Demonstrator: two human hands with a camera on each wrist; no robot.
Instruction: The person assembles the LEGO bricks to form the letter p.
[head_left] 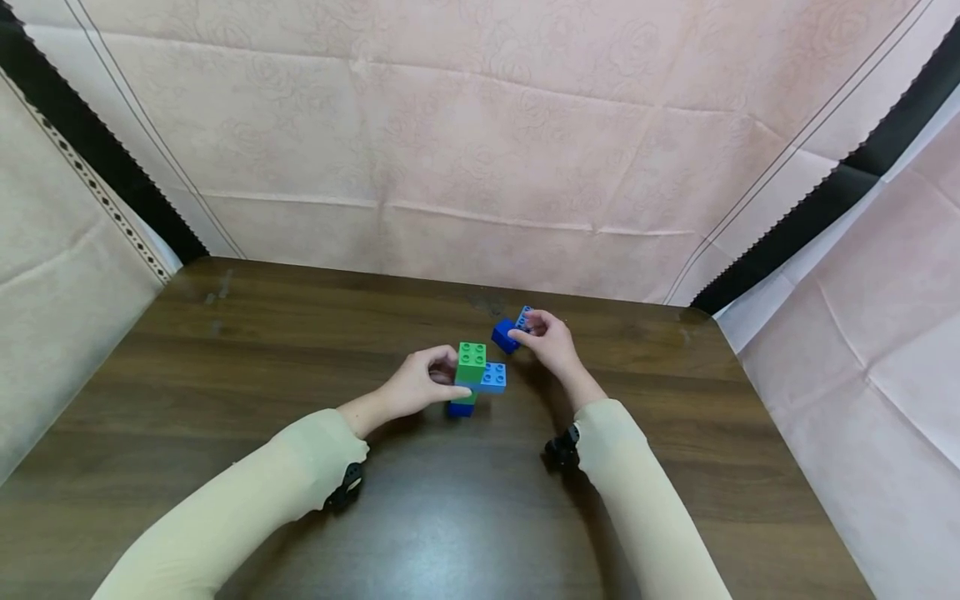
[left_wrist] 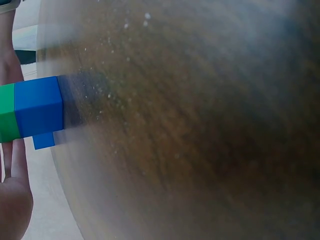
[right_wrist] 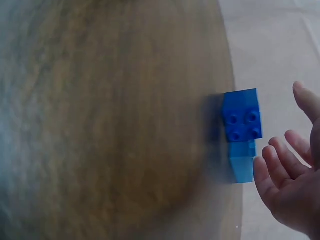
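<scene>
My left hand (head_left: 415, 382) holds a stack of toy building bricks between thumb and fingers. In the head view the stack has a green brick (head_left: 471, 360) on top and a light blue brick (head_left: 492, 377) jutting out to the right. Lower down come another green brick and a dark blue brick (left_wrist: 40, 106) at the bottom. Farther back, my right hand (head_left: 550, 340) is spread beside two other bricks, a dark blue one (right_wrist: 242, 117) and a light blue one (right_wrist: 242, 167). Its fingers are loosely bent, fingertips right by the light blue brick in the right wrist view.
Brown wood-grain table (head_left: 247, 367) lies under both hands. Its back edge runs just behind the right hand's bricks. Pale patterned cloth (head_left: 480, 142) hangs behind and at the sides, with black strips at the corners.
</scene>
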